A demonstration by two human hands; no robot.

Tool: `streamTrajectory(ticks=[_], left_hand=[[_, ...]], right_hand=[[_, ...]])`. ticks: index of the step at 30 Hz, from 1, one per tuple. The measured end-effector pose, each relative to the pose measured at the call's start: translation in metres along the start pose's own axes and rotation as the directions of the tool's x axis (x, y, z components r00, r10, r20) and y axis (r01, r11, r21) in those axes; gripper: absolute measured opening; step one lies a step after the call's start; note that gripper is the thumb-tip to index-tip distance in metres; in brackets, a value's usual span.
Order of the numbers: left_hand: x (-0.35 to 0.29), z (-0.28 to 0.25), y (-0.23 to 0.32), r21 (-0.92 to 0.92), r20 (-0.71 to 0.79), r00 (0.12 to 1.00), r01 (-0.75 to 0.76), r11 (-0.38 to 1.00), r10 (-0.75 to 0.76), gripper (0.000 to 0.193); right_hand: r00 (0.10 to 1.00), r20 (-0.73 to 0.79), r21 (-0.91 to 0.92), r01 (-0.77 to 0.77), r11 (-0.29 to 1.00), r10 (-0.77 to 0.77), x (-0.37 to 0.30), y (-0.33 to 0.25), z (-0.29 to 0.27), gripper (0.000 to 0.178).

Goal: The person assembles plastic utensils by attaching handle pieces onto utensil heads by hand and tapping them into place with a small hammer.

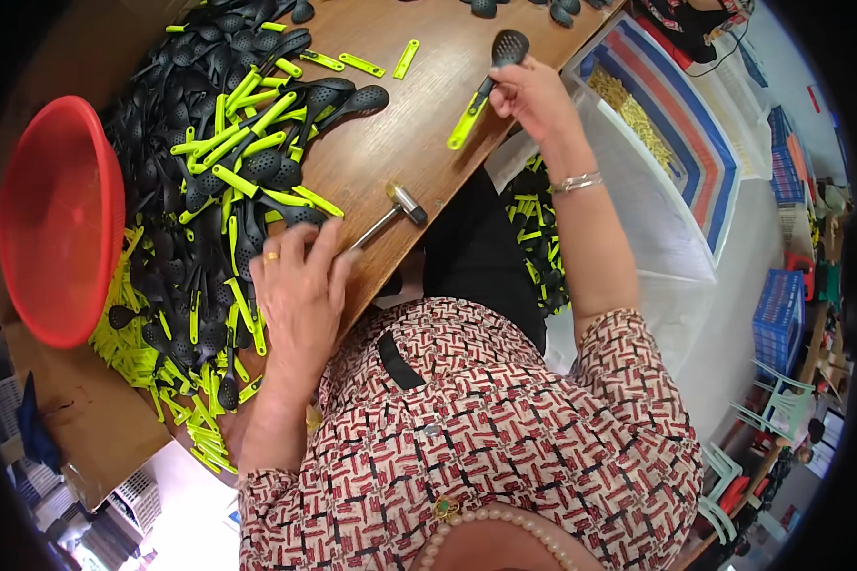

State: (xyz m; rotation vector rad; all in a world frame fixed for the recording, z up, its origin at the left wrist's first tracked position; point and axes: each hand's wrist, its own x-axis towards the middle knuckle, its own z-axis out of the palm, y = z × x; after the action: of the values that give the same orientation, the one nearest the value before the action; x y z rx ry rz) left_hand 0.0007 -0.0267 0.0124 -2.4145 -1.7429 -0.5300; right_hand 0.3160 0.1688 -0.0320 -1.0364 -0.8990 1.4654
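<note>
My right hand [535, 98] pinches a black slotted spoon [509, 49] by its neck above the table's right edge. Its lime-green handle points down toward me. On the left, my left hand [300, 284] lies palm down with fingers spread, at the near edge of a pile of slotted spoons [281, 171]. Many of these are black with lime-green handles. A small hammer [407, 204] rests on the table, its shaft running toward my left fingertips. Whether those fingers touch the shaft, I cannot tell.
A red plastic basin [62, 224] stands left of the pile. Loose lime-green handle pieces [362, 65] lie on the wooden table [428, 124], more at lower left. Right of the table, a striped bag [709, 181] holds yellowish pieces, and finished-looking spoons [535, 238] sit below the edge.
</note>
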Motion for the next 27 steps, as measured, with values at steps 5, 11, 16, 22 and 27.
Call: streamTrajectory(ticks=[5, 11, 16, 22, 27], left_hand=[[0.118, 0.033, -0.003, -0.131, -0.145, 0.985, -0.112, 0.985, 0.093, 0.022], [0.227, 0.134, -0.008, -0.073, -0.124, 0.989, -0.093, 0.993, 0.083, 0.024], [0.249, 0.152, -0.022, 0.14, -0.081, 0.987, -0.127, 0.982, 0.139, 0.02], [0.207, 0.096, 0.002, -0.268, 0.039, 0.999, -0.008, 0.963, 0.019, 0.02], [0.139, 0.062, 0.012, -0.607, 0.016, 0.998, -0.038, 0.794, 0.061, 0.022]], right_hand=[[0.934, -0.22, -0.076, 0.271, 0.96, -0.281, -0.037, 0.019, 0.029, 0.023], [0.865, -0.295, -0.549, 0.194, 0.813, -0.406, -0.055, 0.031, 0.027, 0.039], [0.643, 0.029, -0.991, 0.12, 0.064, -0.765, -0.063, 0.024, 0.023, 0.058], [0.659, 0.573, -0.818, 0.501, -0.283, -0.488, -0.049, 0.017, 0.01, 0.023], [0.807, 0.501, -0.855, 0.517, -0.037, -0.314, -0.049, 0.007, 0.03, 0.016]])
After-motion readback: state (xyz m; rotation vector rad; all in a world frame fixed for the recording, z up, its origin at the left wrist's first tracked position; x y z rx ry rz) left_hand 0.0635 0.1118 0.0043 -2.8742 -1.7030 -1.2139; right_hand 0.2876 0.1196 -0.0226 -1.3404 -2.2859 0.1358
